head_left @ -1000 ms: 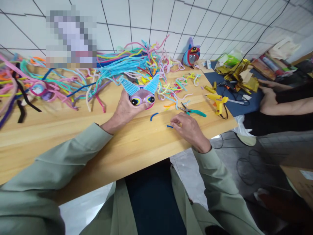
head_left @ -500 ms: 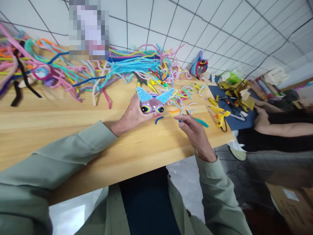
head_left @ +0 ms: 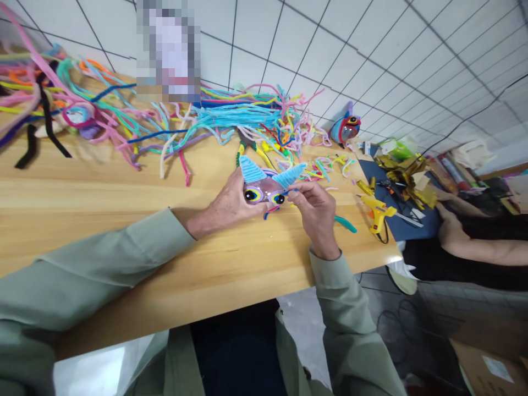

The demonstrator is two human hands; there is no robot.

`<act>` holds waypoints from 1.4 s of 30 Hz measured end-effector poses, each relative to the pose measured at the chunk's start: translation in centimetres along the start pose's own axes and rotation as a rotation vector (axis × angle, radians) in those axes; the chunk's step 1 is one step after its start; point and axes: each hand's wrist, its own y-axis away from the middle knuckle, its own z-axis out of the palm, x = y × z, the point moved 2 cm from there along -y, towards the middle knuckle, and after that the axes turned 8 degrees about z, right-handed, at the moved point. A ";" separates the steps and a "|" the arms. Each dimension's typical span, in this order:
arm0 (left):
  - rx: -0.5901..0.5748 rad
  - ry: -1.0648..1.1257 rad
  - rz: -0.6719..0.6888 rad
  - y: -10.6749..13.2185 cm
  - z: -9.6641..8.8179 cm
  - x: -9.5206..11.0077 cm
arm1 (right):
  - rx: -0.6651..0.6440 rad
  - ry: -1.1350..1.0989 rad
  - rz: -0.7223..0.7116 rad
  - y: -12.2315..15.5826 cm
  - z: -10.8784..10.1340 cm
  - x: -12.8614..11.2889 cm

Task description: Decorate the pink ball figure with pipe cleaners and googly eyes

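My left hand is wrapped round a clear, rounded animal figure with two light-blue pipe-cleaner ears and big ringed eyes. The figure faces me, just above the table. My right hand pinches a short piece of dark blue pipe cleaner beside the eye on the figure's right side; whether it touches the eye I cannot tell. Behind the figure lie pliers, partly hidden. A teal-handled tool pokes out beyond my right hand.
Loose pipe cleaners spread along the back of the wooden table. A similar finished-looking figure stands against the tiled wall. At the right corner lies a yellow glue gun. Another person's arm is beyond it.
My right hand has moved left and up to the figure, carrying the blue piece to its eye. The view has shifted slightly; my left hand keeps its hold.
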 end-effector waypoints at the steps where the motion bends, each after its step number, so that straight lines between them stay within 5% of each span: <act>1: -0.005 -0.004 0.007 0.0 0.0 0.1 | -0.015 0.018 -0.006 0.0 0.1 0.2; 12: -0.050 -0.100 0.054 -0.1 0.1 0.6 | -0.090 0.279 -0.330 -0.1 -0.1 -2.1; 34: -0.060 -0.123 0.064 -0.5 0.2 0.1 | -0.134 0.388 -0.275 -0.2 0.0 -1.5; 42: -0.022 -0.064 0.050 -0.7 0.2 1.1 | 0.101 0.338 -0.295 0.3 -0.2 -2.0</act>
